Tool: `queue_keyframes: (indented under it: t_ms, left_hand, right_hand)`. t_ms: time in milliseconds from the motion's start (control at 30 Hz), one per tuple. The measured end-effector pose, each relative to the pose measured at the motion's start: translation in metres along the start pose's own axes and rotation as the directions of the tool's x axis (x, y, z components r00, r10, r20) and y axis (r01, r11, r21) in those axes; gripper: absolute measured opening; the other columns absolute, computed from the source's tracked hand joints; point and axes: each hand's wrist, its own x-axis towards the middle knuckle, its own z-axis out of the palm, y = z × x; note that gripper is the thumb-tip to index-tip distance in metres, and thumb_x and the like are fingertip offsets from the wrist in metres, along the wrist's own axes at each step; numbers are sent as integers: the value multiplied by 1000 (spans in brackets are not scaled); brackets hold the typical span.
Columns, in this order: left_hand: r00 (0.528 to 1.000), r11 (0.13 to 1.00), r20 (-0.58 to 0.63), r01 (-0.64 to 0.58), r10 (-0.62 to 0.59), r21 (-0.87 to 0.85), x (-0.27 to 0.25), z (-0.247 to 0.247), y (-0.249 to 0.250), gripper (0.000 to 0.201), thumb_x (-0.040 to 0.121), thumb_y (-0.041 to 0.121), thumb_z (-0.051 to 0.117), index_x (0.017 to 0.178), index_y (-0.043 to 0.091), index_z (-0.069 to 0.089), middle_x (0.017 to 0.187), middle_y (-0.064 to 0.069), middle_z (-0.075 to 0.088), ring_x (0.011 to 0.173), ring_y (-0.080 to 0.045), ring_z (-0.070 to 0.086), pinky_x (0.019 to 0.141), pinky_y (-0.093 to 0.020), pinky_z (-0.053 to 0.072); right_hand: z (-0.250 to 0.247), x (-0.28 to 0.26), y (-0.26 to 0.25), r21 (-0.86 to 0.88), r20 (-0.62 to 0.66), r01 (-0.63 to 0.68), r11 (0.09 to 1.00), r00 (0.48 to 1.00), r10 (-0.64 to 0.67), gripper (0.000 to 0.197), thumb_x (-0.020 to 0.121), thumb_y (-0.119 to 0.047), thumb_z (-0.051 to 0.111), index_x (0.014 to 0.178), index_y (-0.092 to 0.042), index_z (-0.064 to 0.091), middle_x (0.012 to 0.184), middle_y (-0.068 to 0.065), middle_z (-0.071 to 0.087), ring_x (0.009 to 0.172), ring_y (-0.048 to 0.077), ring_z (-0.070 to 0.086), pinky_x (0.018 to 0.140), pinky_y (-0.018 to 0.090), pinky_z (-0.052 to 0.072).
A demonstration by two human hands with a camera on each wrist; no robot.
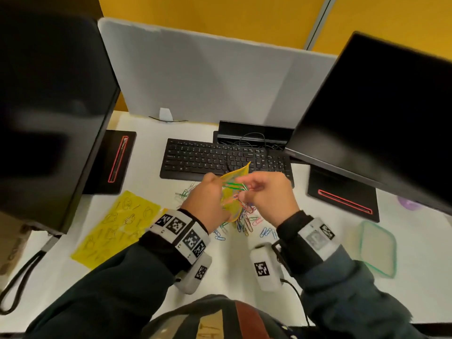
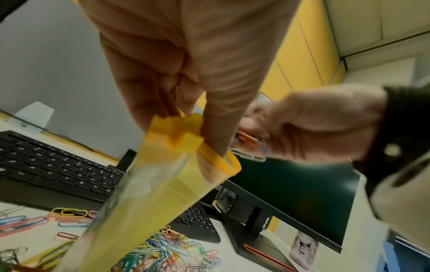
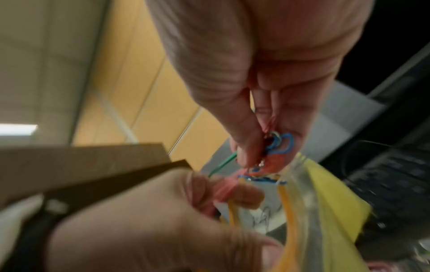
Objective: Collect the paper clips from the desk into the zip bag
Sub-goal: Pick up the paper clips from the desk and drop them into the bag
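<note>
My left hand point(image 1: 208, 196) pinches the top edge of a yellow zip bag point(image 1: 236, 177), holding it upright above the desk; in the left wrist view the left hand point(image 2: 186, 88) grips the bag point(image 2: 163, 184) by its orange zip strip. My right hand point(image 1: 264, 192) pinches a small bunch of coloured paper clips point(image 1: 236, 186) right at the bag's mouth. In the right wrist view the clips point(image 3: 277, 147) hang from my fingertips just above the bag point(image 3: 325, 198) opening. A heap of loose coloured paper clips point(image 1: 247, 222) lies on the white desk point(image 1: 232, 265) under both hands.
A black keyboard point(image 1: 220, 157) lies just behind the hands. Dark monitors stand left point(image 1: 49, 106) and right point(image 1: 379, 118). A second yellow printed bag point(image 1: 117, 226) lies flat at the left. A green-rimmed lid point(image 1: 376, 248) rests at the right.
</note>
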Motion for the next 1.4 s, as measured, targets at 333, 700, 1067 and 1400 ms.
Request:
queue_keyframes:
  t_ms: [333, 700, 1067, 1400]
  left_hand:
    - [1000, 999, -6, -26, 26, -42, 11, -2, 2, 47, 62, 20, 78, 105, 12, 59, 101, -5, 49, 91, -24, 57, 73, -25, 42]
    - [985, 992, -174, -6, -16, -126, 25, -14, -19, 37, 79, 0, 55, 112, 17, 64, 120, -5, 58, 101, -21, 57, 90, -21, 38]
    - [965, 979, -254, 10, -62, -204, 12, -13, -28, 20, 85, 15, 60, 103, 18, 67, 110, 2, 59, 60, 1, 47, 62, -12, 35]
    - [964, 977, -266, -29, -28, -210, 6, -19, -31, 29, 88, 3, 42, 102, 13, 66, 106, -3, 55, 68, -12, 53, 70, -13, 41]
  right_hand:
    - [16, 10, -10, 146, 156, -111, 983, 984, 87, 40, 72, 9, 69, 107, -10, 60, 99, 5, 62, 86, 17, 61, 84, 32, 53]
    - [-36, 37, 116, -362, -23, -322, 875, 941, 337, 67, 77, -12, 72, 135, -19, 40, 141, 10, 45, 109, 20, 52, 84, 27, 49]
    - [13, 14, 149, -630, 230, -30, 776, 947, 224, 47, 74, -18, 72, 118, -16, 58, 123, 4, 49, 115, 26, 49, 97, 26, 40]
    - [21, 15, 139, -573, 157, -107, 813, 959, 237, 35, 72, -10, 74, 104, -12, 59, 98, 2, 45, 89, 24, 53, 84, 23, 43]
